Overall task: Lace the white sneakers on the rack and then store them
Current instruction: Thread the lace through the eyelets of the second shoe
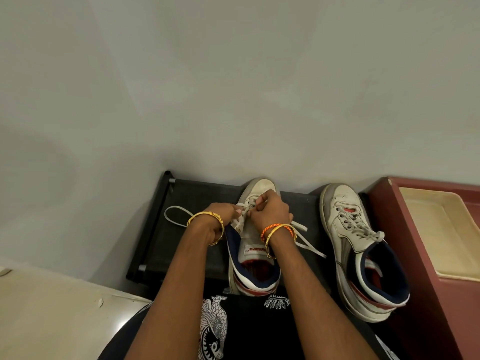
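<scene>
Head view, left hand [225,211], right hand [270,211] pinching lace [245,210], sneaker [255,255]

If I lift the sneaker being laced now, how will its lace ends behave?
Probably floppy: the lace lies in limp flat strands beside the left sneaker, with a loop on the rack. The ends would likely dangle and drag. Both hands pinch it near the eyelets, so it shouldn't slip out.

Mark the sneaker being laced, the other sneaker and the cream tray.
sneaker being laced [261,184], head view, on its bare toe cap.
other sneaker [337,197], head view, on its toe cap.
cream tray [441,229], head view, on its bare flat bottom.
</scene>
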### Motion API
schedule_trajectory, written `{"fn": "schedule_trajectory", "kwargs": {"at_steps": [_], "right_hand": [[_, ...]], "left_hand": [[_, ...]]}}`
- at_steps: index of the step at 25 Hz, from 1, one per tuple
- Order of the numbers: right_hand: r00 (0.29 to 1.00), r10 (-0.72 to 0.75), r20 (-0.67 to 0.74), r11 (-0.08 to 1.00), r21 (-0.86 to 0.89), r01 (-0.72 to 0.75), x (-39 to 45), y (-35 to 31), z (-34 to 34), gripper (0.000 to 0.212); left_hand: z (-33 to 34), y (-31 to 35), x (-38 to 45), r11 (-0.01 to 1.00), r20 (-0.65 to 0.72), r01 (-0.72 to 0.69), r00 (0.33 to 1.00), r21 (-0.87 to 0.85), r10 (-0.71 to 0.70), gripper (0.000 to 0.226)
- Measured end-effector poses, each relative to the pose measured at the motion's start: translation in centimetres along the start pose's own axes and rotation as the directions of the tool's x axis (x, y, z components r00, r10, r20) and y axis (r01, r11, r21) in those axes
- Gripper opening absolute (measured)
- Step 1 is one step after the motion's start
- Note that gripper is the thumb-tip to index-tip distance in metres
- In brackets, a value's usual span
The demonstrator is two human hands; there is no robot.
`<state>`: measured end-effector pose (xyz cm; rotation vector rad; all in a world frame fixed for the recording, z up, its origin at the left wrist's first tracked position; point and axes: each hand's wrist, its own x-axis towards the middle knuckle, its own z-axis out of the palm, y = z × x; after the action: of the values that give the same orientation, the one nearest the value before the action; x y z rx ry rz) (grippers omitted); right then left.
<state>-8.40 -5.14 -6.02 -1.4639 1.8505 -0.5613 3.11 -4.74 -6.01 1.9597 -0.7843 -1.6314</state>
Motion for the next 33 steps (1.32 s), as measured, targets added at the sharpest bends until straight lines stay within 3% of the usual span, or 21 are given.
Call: {"fn": "schedule_trajectory", "kwargs": {"at_steps": [2, 4, 7, 10, 13, 14, 16, 18, 19, 20, 21, 23, 26, 28, 30, 33], "right_hand": [[1.0, 0.003, -0.019, 1.0, 0.023, -0.002, 0.2, 0.0, 0.4, 0.019], [1.0, -0.002, -0.016, 0.999, 0.042, 0.003, 0.2, 0.0, 0.6, 0.02], [1.0, -0.029, 0.01, 1.0, -0.009, 0.029, 0.1, 0.0, 0.3, 0.029], [1.0, -0.009, 0.028, 0.985, -0.172, 0.013, -0.5, 0.1, -0.7, 0.05], [0.997, 0.076, -0.012, 0.973, -0.216, -0.077, -1.4, 0.8, -1.9, 0.055], [0.995, 0.095, -0.026, 0.973, -0.208, -0.098, -1.8, 1.1, -2.1, 0.053], [0.992, 0.116, -0.052, 0.977, -0.172, -0.124, -2.6, 1.4, -2.3, 0.048], [0.99, 0.125, -0.069, 0.984, -0.117, -0.132, -3.0, 1.6, -2.4, 0.044], [0.989, 0.129, -0.068, 0.988, -0.079, -0.135, -3.1, 1.6, -2.6, 0.042], [0.989, 0.135, -0.062, 0.99, -0.034, -0.138, -3.1, 1.7, -2.8, 0.04], [0.988, 0.143, -0.055, 0.99, 0.014, -0.142, -3.2, 1.7, -2.9, 0.037], [0.986, 0.159, -0.045, 0.984, 0.09, -0.154, -3.2, 1.8, -3.1, 0.031], [0.982, 0.186, -0.03, 0.97, 0.167, -0.178, -3.4, 2.0, -3.3, 0.021], [0.981, 0.192, -0.001, 0.963, 0.194, -0.188, -3.4, 1.9, -3.6, 0.017], [0.982, 0.184, 0.034, 0.962, 0.197, -0.187, -3.2, 1.9, -3.8, 0.013], [0.981, 0.178, 0.075, 0.962, 0.196, -0.189, -3.0, 1.9, -3.9, 0.012]], "left_hand": [[-0.1, -0.2, 0.5, 0.987, 0.034, 0.082, 0.996, -0.135, -0.078, 0.032], [0.0, -0.2, 1.1, 0.981, 0.027, 0.111, 0.994, -0.159, -0.108, 0.037], [0.7, 0.1, 1.2, 0.989, -0.075, 0.089, 0.992, -0.114, -0.098, 0.035], [0.5, 0.3, 1.1, 0.995, -0.176, 0.063, 0.981, -0.074, -0.076, 0.034], [-0.5, 0.3, 0.8, 0.967, -0.307, -0.018, 0.95, -0.254, -0.063, 0.026], [-1.2, 0.4, 0.4, 0.912, -0.346, -0.081, 0.936, -0.403, -0.07, 0.021], [-3.1, 0.8, -0.8, 0.669, -0.397, -0.251, 0.915, -0.699, -0.071, 0.021], [-5.6, 0.9, -2.5, 0.388, -0.455, -0.403, 0.889, -0.829, -0.049, 0.023], [-6.6, 0.7, -3.1, 0.318, -0.49, -0.454, 0.871, -0.832, -0.037, 0.023], [-7.2, 0.6, -3.8, 0.333, -0.521, -0.485, 0.853, -0.809, -0.023, 0.023], [-7.5, 0.5, -4.1, 0.416, -0.549, -0.494, 0.836, -0.764, -0.015, 0.022], [-6.7, 0.4, -3.7, 0.67, -0.57, -0.426, 0.822, -0.609, 0.004, 0.021], [-3.6, 1.0, -3.1, 0.928, -0.409, -0.237, 0.906, -0.288, 0.105, 0.026], [-1.2, 1.0, -2.7, 0.99, -0.2, -0.093, 0.977, -0.102, 0.071, 0.033], [0.3, 0.9, -2.5, 0.998, -0.056, 0.044, 0.997, -0.05, -0.046, 0.042], [0.9, 1.1, -2.3, 0.996, -0.038, 0.072, 0.997, -0.054, -0.074, 0.04]]}}
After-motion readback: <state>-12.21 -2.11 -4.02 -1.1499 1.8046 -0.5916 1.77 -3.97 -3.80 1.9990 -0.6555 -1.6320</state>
